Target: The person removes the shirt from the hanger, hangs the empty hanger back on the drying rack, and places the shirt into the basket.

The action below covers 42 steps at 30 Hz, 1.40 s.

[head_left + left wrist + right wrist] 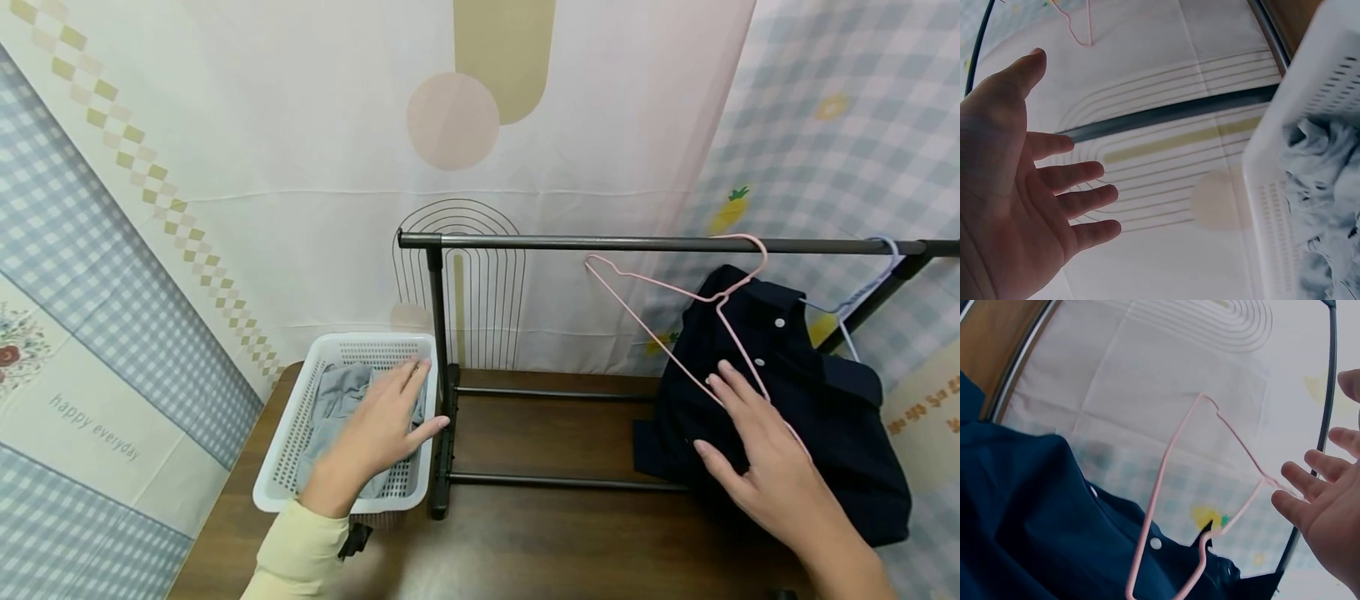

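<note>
My left hand point(381, 427) hovers above a white plastic basket point(375, 338) with its fingers extended and nothing held. Light grey-blue clothing point(341, 396) lies crumpled inside. On the right, a pink hanger point(724, 295) hangs by its hook from the black rack's top bar point(562, 242), with no garment on it. My right hand point(772, 462), fingers spread, is close to the hanger's lower part and overlaps it in the head view; its palm shows bare in the right wrist view. Behind it hangs a navy buttoned shirt point(840, 433) on a blue hanger point(885, 271).
The rack's left upright point(437, 317) stands right beside the basket. Two lower rails point(555, 480) run along the brown table point(540, 533). Patterned cloth point(300, 125) covers the walls behind and at both sides. A small black item point(356, 540) sits below the basket.
</note>
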Each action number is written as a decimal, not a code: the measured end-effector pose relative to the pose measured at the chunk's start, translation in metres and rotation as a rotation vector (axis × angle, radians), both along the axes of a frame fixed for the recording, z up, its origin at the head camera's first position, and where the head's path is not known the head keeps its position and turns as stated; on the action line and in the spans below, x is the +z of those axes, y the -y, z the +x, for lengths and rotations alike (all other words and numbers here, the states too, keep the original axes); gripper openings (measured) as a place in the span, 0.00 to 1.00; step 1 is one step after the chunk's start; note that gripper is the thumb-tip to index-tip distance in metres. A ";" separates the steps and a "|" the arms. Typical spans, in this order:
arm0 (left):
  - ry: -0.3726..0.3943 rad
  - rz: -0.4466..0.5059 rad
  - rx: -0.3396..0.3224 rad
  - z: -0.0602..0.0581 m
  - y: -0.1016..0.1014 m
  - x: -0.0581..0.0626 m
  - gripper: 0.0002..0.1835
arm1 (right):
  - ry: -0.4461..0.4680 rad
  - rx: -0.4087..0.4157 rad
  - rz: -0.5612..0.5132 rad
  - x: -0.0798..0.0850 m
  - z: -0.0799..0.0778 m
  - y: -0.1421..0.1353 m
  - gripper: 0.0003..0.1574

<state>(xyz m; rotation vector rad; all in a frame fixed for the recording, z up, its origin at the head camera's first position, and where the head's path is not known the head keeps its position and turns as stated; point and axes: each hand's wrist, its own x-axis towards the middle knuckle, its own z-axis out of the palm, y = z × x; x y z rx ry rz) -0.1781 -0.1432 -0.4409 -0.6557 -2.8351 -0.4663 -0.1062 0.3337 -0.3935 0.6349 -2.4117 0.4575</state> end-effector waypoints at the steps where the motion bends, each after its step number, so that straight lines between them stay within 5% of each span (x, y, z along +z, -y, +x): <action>1: -0.009 -0.003 -0.006 0.001 -0.002 0.001 0.49 | 0.001 -0.007 -0.006 0.002 0.001 -0.002 0.53; 13: -0.094 -0.020 -0.090 0.002 -0.016 0.013 0.48 | 0.045 -0.106 -0.056 0.022 0.009 -0.024 0.44; 21: -0.067 -0.031 -0.119 -0.002 -0.025 0.016 0.47 | 0.073 -0.210 -0.126 0.024 0.007 -0.040 0.41; 32: -0.091 -0.014 -0.177 -0.008 -0.034 0.016 0.46 | -0.162 -0.370 -0.240 0.035 0.001 -0.057 0.36; 37: -0.150 -0.024 -0.210 -0.008 -0.037 0.017 0.46 | -0.053 -0.517 -0.344 0.039 -0.004 -0.072 0.38; 42: -0.210 -0.020 -0.251 -0.009 -0.043 0.017 0.46 | 0.191 -0.593 -0.393 0.035 -0.012 -0.090 0.41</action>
